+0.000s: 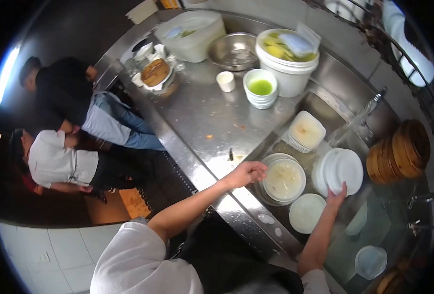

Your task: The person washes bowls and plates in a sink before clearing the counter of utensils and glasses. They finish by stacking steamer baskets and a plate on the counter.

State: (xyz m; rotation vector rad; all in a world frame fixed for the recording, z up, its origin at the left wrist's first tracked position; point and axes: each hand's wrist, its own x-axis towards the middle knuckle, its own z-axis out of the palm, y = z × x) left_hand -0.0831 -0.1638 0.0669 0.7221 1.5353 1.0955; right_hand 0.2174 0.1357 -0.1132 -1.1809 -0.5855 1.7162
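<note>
While left hand point(247, 173) grips bowls point(282, 180), right hand point(335, 197) touches plates point(343, 170)

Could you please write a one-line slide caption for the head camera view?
Left hand on a stack of dirty bowls, right hand on stacked white plates in a steel sink.

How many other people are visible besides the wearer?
2: a person in a black top at upper left, a person in a white shirt just below. Others may be out of frame.
</note>
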